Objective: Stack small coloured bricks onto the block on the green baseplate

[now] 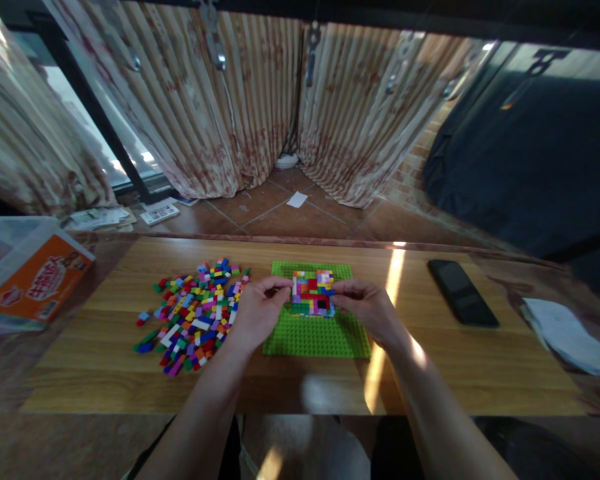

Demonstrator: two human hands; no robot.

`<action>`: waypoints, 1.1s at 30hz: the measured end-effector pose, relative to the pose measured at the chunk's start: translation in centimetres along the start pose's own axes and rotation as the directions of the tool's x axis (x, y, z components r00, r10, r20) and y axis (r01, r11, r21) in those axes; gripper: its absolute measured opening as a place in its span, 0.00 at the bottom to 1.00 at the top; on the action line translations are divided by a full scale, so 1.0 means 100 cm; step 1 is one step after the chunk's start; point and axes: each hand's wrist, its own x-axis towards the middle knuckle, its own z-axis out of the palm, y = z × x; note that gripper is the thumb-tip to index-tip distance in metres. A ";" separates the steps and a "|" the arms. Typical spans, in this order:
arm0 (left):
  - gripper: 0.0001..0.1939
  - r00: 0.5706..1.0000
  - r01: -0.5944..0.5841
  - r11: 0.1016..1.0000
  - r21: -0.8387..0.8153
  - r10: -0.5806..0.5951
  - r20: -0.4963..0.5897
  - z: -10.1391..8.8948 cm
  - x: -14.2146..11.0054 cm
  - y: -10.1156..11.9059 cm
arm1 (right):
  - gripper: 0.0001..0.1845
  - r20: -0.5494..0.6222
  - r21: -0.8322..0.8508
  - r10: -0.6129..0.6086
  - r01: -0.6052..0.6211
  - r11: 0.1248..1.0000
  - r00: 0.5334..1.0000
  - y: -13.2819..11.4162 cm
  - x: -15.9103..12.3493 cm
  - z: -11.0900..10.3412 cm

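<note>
A green studded baseplate lies on the wooden table, carrying a low, roughly square build of multicoloured toy bricks. At the left edge of this build my left hand has thumb and forefinger pinched together, near a white brick; what they hold, if anything, is too small to tell. On the opposite edge my right hand pinches a small blue brick against the build. Left of the baseplate spreads a loose pile of small bricks in many colours, partly behind my left hand.
A black phone rests on the right part of the wooden table. Beyond that end lie white papers. A clear plastic box with an orange label stands at the left end. Striped curtains hang behind the table.
</note>
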 end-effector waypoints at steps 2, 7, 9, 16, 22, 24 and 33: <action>0.08 1.000 -0.008 1.000 0.005 0.008 -0.001 0.000 0.000 0.000 | 0.12 -0.010 -0.004 0.016 -0.017 1.000 1.000 -0.001 -0.001 -0.001; 0.09 1.000 -0.005 1.000 0.017 0.005 0.002 0.000 0.001 0.000 | 0.12 -0.018 -0.048 0.034 -0.035 0.998 0.999 -0.004 -0.001 -0.002; 0.09 1.000 -0.003 1.000 0.025 0.003 0.003 0.000 0.000 0.000 | 0.12 -0.018 -0.059 0.024 -0.025 0.998 1.000 -0.004 -0.001 -0.002; 0.10 1.000 0.005 0.999 0.048 -0.006 0.016 0.000 0.000 0.002 | 0.13 -0.036 -0.181 0.008 -0.014 0.983 0.999 0.005 0.004 -0.003; 0.10 0.999 0.016 0.997 0.069 -0.018 0.033 0.001 -0.002 0.002 | 0.15 -0.067 -0.224 0.026 -0.041 0.974 0.997 0.005 0.005 0.002; 0.11 0.999 0.022 0.997 0.074 -0.026 0.048 0.002 -0.003 0.000 | 0.16 -0.082 -0.244 0.030 -0.050 0.968 0.996 0.005 0.005 0.003; 0.11 0.996 0.009 0.992 0.128 -0.020 0.084 0.009 -0.004 -0.001 | 0.19 -0.116 -0.270 0.039 -0.069 0.960 0.992 0.004 0.004 0.006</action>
